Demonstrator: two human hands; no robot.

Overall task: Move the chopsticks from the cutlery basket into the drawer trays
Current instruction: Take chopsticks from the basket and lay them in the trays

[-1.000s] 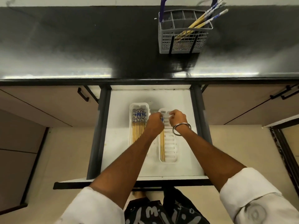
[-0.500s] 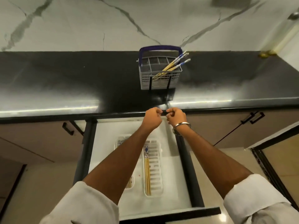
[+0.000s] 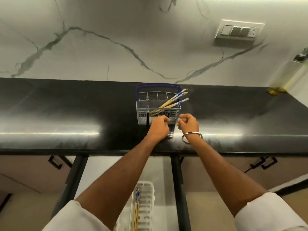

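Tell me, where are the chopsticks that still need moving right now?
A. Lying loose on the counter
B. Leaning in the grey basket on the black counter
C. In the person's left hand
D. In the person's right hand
B: the remaining chopsticks lean in the grey cutlery basket on the black counter, while the left hand and right hand are curled just in front of it, holding none.

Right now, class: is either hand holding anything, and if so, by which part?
Nothing: the left hand and right hand are loosely curled, empty, just short of the cutlery basket.
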